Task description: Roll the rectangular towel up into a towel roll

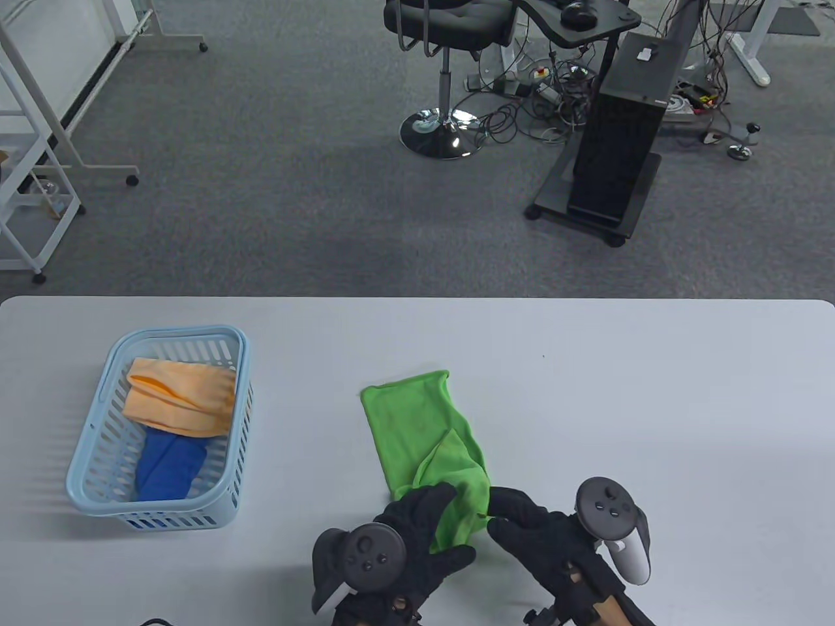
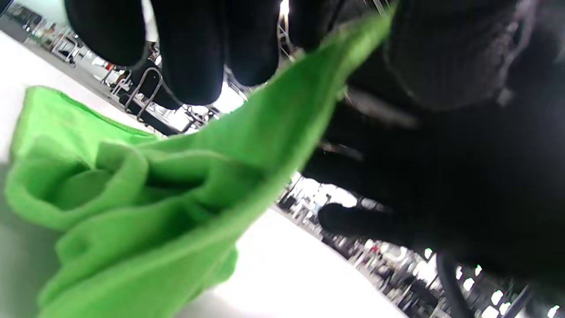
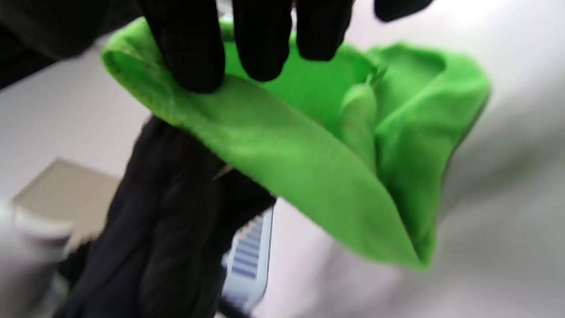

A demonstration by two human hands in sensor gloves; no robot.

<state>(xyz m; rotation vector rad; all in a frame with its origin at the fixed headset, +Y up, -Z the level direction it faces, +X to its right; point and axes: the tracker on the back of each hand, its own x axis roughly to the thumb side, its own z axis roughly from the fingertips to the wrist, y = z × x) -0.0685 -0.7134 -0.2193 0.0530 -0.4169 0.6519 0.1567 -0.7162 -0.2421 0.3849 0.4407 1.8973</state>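
Observation:
A green towel [image 1: 427, 437] lies folded lengthwise on the white table [image 1: 652, 391], its far end flat and its near end lifted and crumpled. My left hand [image 1: 424, 528] grips the near end between thumb and fingers. My right hand [image 1: 515, 515] pinches the near right corner of the same towel. In the left wrist view the green towel [image 2: 145, 198] bunches in folds below my fingers [image 2: 190, 48]. In the right wrist view my fingers [image 3: 194, 48] hold the raised edge of the towel [image 3: 309, 150], with my left hand below it.
A light blue plastic basket [image 1: 98, 417] stands on the left of the table, holding an orange towel [image 1: 182, 398] and a blue towel [image 1: 169, 466]. Beyond the far table edge are carpet, an office chair [image 1: 447, 39] and a black stand [image 1: 613, 150].

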